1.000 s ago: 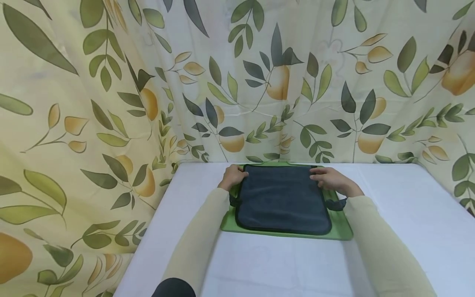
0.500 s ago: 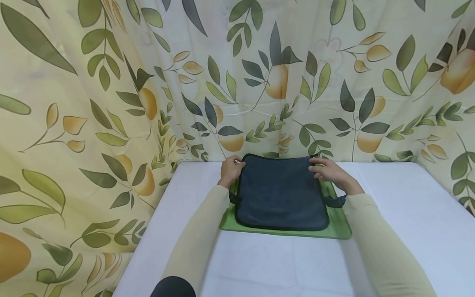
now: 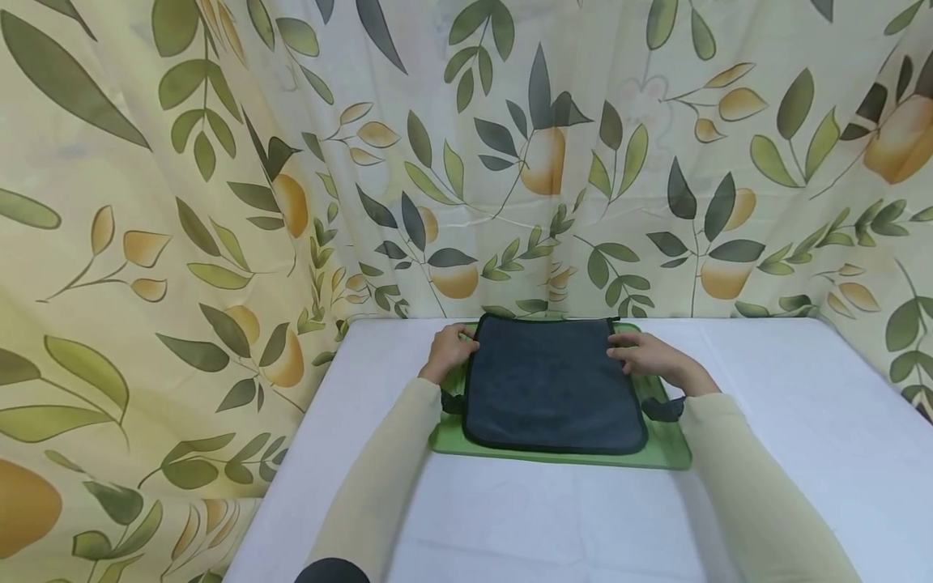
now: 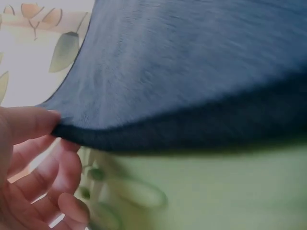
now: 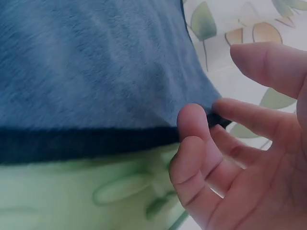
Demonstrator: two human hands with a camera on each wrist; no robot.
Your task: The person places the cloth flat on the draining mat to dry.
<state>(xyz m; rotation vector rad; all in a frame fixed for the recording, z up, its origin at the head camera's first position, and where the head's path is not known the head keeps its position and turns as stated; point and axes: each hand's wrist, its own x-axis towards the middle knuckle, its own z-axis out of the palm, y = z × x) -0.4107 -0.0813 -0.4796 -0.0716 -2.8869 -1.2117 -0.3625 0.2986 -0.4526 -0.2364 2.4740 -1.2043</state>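
Note:
A dark blue cloth with a black bound edge and a fuzzy face covers most of a flat green board. My left hand pinches its far left edge; in the left wrist view the thumb lies on top of the cloth and a finger sits beneath. At the far right edge, my right hand touches the cloth with loosely bent fingers. In the right wrist view the thumb stands away from the cloth, while fingertips rest at its corner.
The board lies on a white-covered table. A curtain printed with leaves and fruit hangs behind and at the left. Small dark items sit under both wrists, one of them a dark band at the right.
The cloth's far edge rose off the board, then sank back partway. Both hands have come slightly toward me, and the cloth's far corners now stick up above them.

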